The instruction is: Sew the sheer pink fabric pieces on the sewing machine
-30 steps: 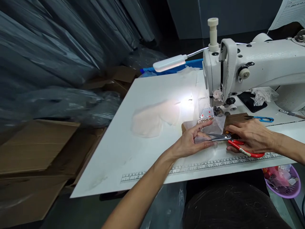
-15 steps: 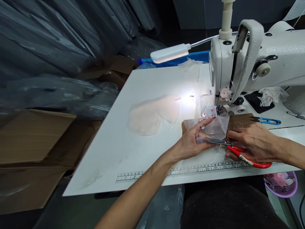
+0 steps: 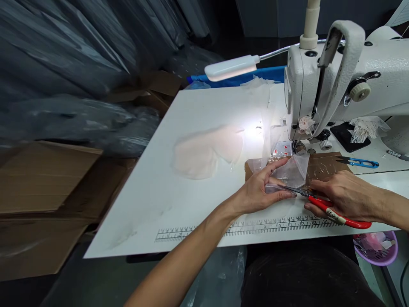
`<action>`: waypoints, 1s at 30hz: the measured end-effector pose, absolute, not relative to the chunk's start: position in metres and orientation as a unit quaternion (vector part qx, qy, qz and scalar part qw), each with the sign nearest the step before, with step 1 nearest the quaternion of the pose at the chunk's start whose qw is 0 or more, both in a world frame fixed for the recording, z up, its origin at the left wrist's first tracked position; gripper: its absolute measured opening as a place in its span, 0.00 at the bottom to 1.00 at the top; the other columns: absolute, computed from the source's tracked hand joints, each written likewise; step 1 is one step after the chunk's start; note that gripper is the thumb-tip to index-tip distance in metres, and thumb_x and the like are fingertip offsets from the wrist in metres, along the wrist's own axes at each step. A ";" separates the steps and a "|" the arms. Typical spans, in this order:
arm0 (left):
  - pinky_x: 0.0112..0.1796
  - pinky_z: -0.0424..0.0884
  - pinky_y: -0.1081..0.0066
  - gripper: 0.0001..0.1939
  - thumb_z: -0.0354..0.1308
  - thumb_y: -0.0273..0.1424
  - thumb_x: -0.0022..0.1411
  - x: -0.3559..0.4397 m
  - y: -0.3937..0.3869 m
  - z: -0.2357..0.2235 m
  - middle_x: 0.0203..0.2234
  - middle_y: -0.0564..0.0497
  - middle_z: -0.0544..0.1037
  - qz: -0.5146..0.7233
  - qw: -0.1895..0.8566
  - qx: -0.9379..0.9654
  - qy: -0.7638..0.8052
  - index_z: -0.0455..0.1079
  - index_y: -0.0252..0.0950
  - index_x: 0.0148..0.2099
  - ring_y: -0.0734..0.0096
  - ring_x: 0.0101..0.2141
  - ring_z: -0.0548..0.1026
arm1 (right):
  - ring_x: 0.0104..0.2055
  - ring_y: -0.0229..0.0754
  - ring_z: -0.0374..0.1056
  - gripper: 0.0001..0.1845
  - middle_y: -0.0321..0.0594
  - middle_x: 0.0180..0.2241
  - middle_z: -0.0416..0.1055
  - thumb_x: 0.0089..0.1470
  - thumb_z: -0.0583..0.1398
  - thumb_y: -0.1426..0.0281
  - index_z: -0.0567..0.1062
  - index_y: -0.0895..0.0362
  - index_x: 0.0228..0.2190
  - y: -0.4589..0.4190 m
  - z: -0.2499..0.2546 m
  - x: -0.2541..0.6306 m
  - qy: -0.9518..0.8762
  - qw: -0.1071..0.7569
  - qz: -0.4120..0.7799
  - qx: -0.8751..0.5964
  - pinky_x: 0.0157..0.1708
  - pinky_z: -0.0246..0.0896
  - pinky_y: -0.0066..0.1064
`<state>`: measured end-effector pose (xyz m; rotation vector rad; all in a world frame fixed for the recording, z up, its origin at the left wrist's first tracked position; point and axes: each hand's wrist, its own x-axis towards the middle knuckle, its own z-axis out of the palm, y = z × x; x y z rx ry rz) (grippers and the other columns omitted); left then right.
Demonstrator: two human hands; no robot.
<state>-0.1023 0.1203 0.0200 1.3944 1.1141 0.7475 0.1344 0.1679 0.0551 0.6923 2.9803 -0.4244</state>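
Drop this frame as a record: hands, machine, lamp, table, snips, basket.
left hand: pinching sheer fabric
right hand: holding red-handled scissors, blades at the fabric by the left fingers
machine: white sewing machine, beyond the right hand
lamp: lit, left of the machine head
table: white, ruler scale along near edge, pale cloth lying at left
snips: blue, beyond the right hand
basket: purple, scraps inside, below the table at right

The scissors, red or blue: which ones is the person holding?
The red-handled scissors, gripped in the right hand. The blue snips lie loose just beyond that hand, with nobody holding them.
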 end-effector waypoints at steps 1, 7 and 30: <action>0.62 0.60 0.50 0.45 0.69 0.35 0.56 -0.102 0.120 0.020 0.34 0.48 0.84 0.319 0.568 0.592 0.474 0.51 0.31 0.69 0.58 0.44 0.81 | 0.16 0.33 0.51 0.22 0.37 0.18 0.66 0.65 0.48 0.58 0.69 0.59 0.29 0.167 0.054 0.134 0.966 0.023 -0.128 0.223 0.22 0.33 0.29; 0.54 0.70 0.53 0.47 0.68 0.32 0.57 -0.101 0.120 0.020 0.31 0.50 0.83 0.314 0.594 0.580 0.460 0.46 0.31 0.71 0.59 0.42 0.82 | 0.14 0.34 0.46 0.24 0.37 0.21 0.66 0.65 0.45 0.54 0.69 0.58 0.30 0.161 0.054 0.130 0.973 -0.004 0.011 0.229 0.20 0.27 0.31; 0.55 0.72 0.52 0.47 0.69 0.36 0.54 -0.100 0.121 0.018 0.47 0.43 0.80 0.341 0.579 0.583 0.456 0.50 0.34 0.70 0.54 0.49 0.78 | 0.23 0.37 0.64 0.13 0.42 0.28 0.74 0.59 0.53 0.65 0.71 0.60 0.39 0.166 0.059 0.124 0.951 -0.031 -0.178 0.251 0.23 0.39 0.29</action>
